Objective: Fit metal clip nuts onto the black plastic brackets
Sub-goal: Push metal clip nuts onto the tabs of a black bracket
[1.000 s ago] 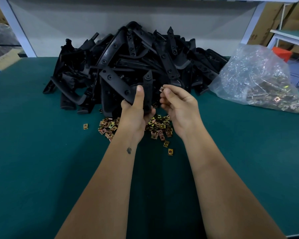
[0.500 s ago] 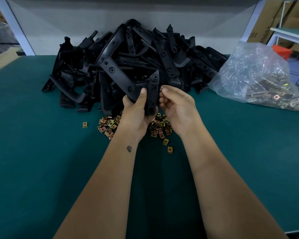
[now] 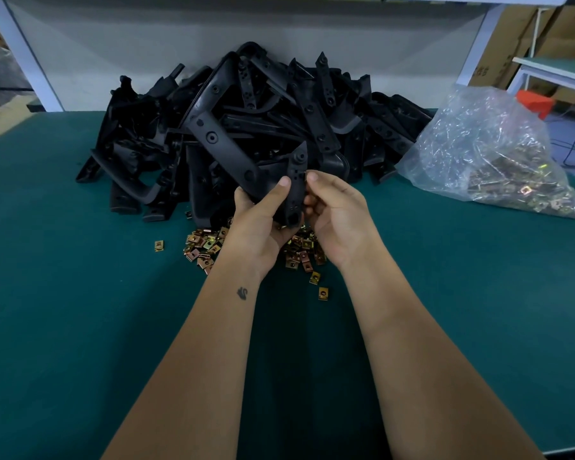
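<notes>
My left hand [image 3: 263, 215] grips a black plastic bracket [image 3: 295, 187] and holds it upright above the table, thumb up along its near arm. My right hand [image 3: 334, 210] is against the bracket's right edge, its fingertips pressed to the upper part of that arm. A clip nut between those fingertips is too hidden to make out. Below both hands lies a loose heap of brass-coloured metal clip nuts [image 3: 206, 245] on the green table. Behind it rises a big pile of black brackets [image 3: 246, 127].
A clear plastic bag of clip nuts [image 3: 492, 161] lies at the right on the green table [image 3: 80, 327]. Single nuts [image 3: 323, 293] sit apart from the heap. A white frame post and wall panel stand behind the pile. Cardboard boxes and another bench are at the far right.
The left hand tilted the bracket's near arm upright. The right hand carried a small clip nut to that arm's right edge and closed against it; the nut no longer shows.
</notes>
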### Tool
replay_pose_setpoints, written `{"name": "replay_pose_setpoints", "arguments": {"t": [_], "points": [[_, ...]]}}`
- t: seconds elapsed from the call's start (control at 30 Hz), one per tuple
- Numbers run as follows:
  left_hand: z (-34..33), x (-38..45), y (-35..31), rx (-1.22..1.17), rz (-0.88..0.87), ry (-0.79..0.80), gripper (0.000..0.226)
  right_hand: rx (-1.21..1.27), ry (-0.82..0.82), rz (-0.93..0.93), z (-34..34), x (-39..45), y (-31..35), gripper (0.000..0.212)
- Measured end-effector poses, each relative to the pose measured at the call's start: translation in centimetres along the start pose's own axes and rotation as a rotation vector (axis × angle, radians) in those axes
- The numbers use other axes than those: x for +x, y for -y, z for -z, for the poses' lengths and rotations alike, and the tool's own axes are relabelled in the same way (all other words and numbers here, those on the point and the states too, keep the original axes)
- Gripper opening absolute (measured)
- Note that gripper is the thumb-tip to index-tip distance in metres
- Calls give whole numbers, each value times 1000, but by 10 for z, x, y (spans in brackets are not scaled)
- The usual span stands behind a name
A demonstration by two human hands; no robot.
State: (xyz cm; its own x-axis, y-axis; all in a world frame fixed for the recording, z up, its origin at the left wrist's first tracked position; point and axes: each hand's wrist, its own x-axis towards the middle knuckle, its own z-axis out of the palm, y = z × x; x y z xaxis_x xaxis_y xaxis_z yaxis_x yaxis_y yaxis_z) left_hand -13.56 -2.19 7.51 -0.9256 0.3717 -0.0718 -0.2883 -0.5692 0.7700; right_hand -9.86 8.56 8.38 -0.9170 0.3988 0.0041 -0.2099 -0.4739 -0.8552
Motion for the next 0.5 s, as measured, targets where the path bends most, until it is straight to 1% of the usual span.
{"name": "replay_pose_setpoints", "arguments": {"t": [0.1, 0.33, 0.5], "points": [[3, 0, -2, 4, 5, 29, 37, -26, 2, -7, -1, -1, 1, 6], [10, -1, -8, -13, 1, 96, 34, -142, 50, -16, -2, -2, 2, 6], [10, -2, -10, -47, 18, 98, 27, -218, 109, -23, 0, -3, 6, 10]]}}
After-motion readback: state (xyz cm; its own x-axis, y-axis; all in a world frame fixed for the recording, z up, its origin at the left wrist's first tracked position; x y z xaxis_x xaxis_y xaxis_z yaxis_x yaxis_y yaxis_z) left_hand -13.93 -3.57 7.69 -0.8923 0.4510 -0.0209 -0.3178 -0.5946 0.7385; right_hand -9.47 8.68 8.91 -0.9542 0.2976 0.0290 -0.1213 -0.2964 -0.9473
